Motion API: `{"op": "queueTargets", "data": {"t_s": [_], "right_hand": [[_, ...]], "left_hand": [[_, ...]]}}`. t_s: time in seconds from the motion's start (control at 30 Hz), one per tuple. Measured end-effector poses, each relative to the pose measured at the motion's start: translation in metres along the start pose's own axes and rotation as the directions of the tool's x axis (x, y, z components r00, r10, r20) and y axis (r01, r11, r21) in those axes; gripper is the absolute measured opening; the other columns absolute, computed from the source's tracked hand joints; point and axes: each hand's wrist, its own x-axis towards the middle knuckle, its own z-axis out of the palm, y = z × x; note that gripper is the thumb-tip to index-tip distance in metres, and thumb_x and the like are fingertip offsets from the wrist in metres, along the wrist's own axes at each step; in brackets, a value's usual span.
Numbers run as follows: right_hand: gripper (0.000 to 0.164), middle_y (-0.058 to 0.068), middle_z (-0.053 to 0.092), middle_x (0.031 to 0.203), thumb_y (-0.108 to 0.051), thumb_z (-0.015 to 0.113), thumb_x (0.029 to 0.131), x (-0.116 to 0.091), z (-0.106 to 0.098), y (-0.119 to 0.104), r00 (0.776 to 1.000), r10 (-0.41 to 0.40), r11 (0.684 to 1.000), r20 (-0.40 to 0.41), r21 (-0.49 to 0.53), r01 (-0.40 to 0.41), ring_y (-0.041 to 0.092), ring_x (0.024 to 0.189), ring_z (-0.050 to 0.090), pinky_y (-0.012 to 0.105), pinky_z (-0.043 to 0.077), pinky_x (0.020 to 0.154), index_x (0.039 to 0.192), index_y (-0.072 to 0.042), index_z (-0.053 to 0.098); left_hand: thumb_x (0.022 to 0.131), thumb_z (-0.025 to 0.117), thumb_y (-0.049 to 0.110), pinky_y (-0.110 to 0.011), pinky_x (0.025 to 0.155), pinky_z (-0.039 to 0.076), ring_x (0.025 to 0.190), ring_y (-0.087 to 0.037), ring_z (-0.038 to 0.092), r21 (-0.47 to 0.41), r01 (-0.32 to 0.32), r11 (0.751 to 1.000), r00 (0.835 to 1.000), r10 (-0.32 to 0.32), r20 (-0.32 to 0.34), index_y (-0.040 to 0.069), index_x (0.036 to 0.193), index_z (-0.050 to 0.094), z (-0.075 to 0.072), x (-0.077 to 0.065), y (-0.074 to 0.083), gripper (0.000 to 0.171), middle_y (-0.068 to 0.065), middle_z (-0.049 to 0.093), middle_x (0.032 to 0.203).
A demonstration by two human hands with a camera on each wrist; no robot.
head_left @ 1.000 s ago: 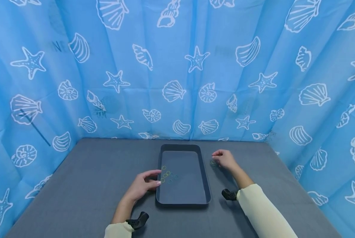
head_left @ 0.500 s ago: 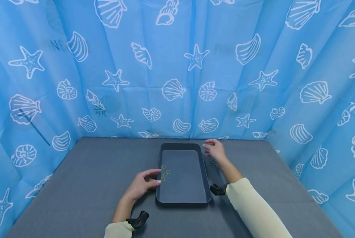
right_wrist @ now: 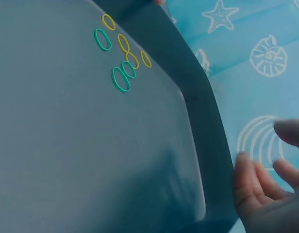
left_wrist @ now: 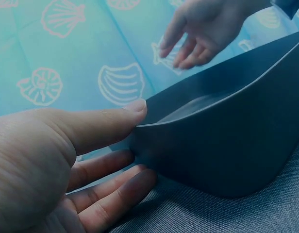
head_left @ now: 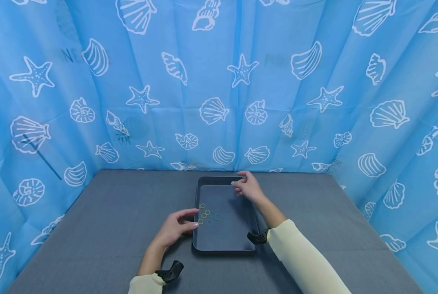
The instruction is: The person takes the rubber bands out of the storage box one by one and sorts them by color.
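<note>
A dark grey rectangular tray (head_left: 226,241) lies on the table. My left hand (head_left: 172,228) holds its left wall: the thumb (left_wrist: 110,124) rests at the rim and other fingers (left_wrist: 123,194) lie against the outer side. Several small yellow rubber bands (right_wrist: 123,42) and green rubber bands (right_wrist: 121,79) lie flat in the tray, near its left wall. Over the tray's far right corner hovers my right hand (head_left: 249,188). Its thumb and fingers (right_wrist: 245,182) are spread apart, and nothing shows between them in the right wrist view.
Grey cloth covers the table (head_left: 130,192). Behind it and along both sides hangs a blue curtain (head_left: 182,118) with white shells and starfish. Black wrist-worn devices (head_left: 171,271) sit below both hands. My right forearm covers part of the table right of the tray.
My right hand has moved left, from beside rubber bands on the table to above the tray's far right corner. Those bands are now hidden behind the forearm. The left hand stays at the tray.
</note>
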Motion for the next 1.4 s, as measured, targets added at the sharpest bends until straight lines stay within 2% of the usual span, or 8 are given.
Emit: {"op": "queueTargets", "data": {"t_s": [0.17, 0.33, 0.5, 0.57, 0.7, 0.93, 1.07, 1.4], "right_hand": [[0.048, 0.018, 0.059, 0.103, -0.009, 0.063, 0.094, -0.003, 0.01, 0.003, 0.98, -0.037, 0.995, 0.194, -0.085, 0.055, 0.042, 0.099, 0.061, 0.047, 0.052, 0.081, 0.136, 0.004, 0.044], [0.044, 0.021, 0.058, 0.11, -0.01, 0.062, 0.095, -0.008, 0.017, 0.004, 0.939, -0.045, 0.991, 0.342, -0.104, 0.086, 0.042, 0.1, 0.06, 0.05, 0.051, 0.081, 0.134, 0.005, 0.046], [0.046, 0.018, 0.058, 0.111, -0.013, 0.063, 0.094, -0.01, 0.021, 0.008, 0.901, -0.029, 0.981, 0.433, -0.161, 0.11, 0.031, 0.096, 0.062, 0.047, 0.051, 0.083, 0.134, 0.005, 0.047], [0.047, 0.012, 0.06, 0.109, -0.015, 0.065, 0.093, -0.006, 0.023, 0.013, 0.891, -0.015, 0.973, 0.454, -0.197, 0.118, 0.023, 0.094, 0.062, 0.042, 0.05, 0.084, 0.134, 0.003, 0.05], [0.042, 0.007, 0.061, 0.103, -0.017, 0.067, 0.092, -0.004, 0.025, 0.017, 0.871, -0.008, 0.957, 0.491, -0.247, 0.148, 0.02, 0.092, 0.058, 0.039, 0.047, 0.084, 0.129, 0.0, 0.056], [0.019, 0.003, 0.063, 0.1, -0.015, 0.066, 0.093, 0.001, 0.029, 0.025, 0.838, 0.046, 0.952, 0.544, -0.278, 0.128, 0.019, 0.092, 0.054, 0.037, 0.043, 0.085, 0.107, -0.004, 0.067], [0.01, 0.002, 0.063, 0.091, -0.012, 0.067, 0.092, 0.0, 0.032, 0.025, 0.83, 0.054, 0.944, 0.554, -0.3, 0.139, 0.018, 0.086, 0.055, 0.034, 0.043, 0.08, 0.098, -0.004, 0.069], [0.003, -0.001, 0.061, 0.076, -0.007, 0.07, 0.087, -0.004, 0.039, 0.024, 0.829, 0.037, 0.897, 0.558, -0.385, 0.219, 0.014, 0.073, 0.054, 0.03, 0.042, 0.071, 0.089, -0.004, 0.071]], "left_hand": [[0.088, 0.074, 0.017, -0.039, 0.079, 0.054, 0.089, -0.021, 0.062, 0.005, 0.008, 1.0, 1.0, -0.008, -0.009, 0.011, 0.13, 0.062, 0.0, 0.001, 0.0, 0.044, -0.017, 0.055, 0.127], [0.087, 0.074, 0.018, -0.039, 0.078, 0.054, 0.088, -0.021, 0.062, -0.002, 0.021, 1.0, 1.0, -0.021, -0.01, 0.011, 0.13, 0.062, 0.0, 0.0, 0.002, 0.045, -0.017, 0.056, 0.127], [0.087, 0.074, 0.018, -0.038, 0.078, 0.054, 0.088, -0.021, 0.062, -0.011, 0.027, 1.0, 1.0, -0.027, -0.009, 0.012, 0.13, 0.062, 0.001, -0.001, 0.003, 0.045, -0.016, 0.056, 0.126], [0.088, 0.074, 0.018, -0.039, 0.078, 0.054, 0.088, -0.021, 0.062, -0.015, 0.03, 0.999, 1.0, -0.03, -0.007, 0.011, 0.131, 0.062, 0.0, -0.001, 0.003, 0.045, -0.016, 0.056, 0.126], [0.088, 0.074, 0.018, -0.039, 0.079, 0.054, 0.089, -0.021, 0.062, -0.014, 0.028, 0.999, 1.0, -0.029, -0.008, 0.011, 0.131, 0.061, 0.0, -0.001, 0.003, 0.046, -0.016, 0.056, 0.127], [0.088, 0.074, 0.019, -0.04, 0.079, 0.054, 0.089, -0.021, 0.062, -0.01, 0.03, 1.0, 1.0, -0.03, -0.008, 0.011, 0.131, 0.062, 0.0, -0.001, 0.003, 0.046, -0.017, 0.055, 0.128], [0.088, 0.074, 0.018, -0.039, 0.078, 0.054, 0.088, -0.021, 0.063, -0.027, 0.041, 0.999, 0.999, -0.041, -0.003, 0.009, 0.132, 0.061, 0.001, -0.001, 0.003, 0.047, -0.019, 0.054, 0.129], [0.088, 0.074, 0.017, -0.038, 0.078, 0.055, 0.089, -0.022, 0.063, -0.04, 0.037, 0.999, 0.999, -0.037, -0.002, 0.009, 0.132, 0.061, 0.001, 0.001, 0.001, 0.047, -0.019, 0.053, 0.129]]}}
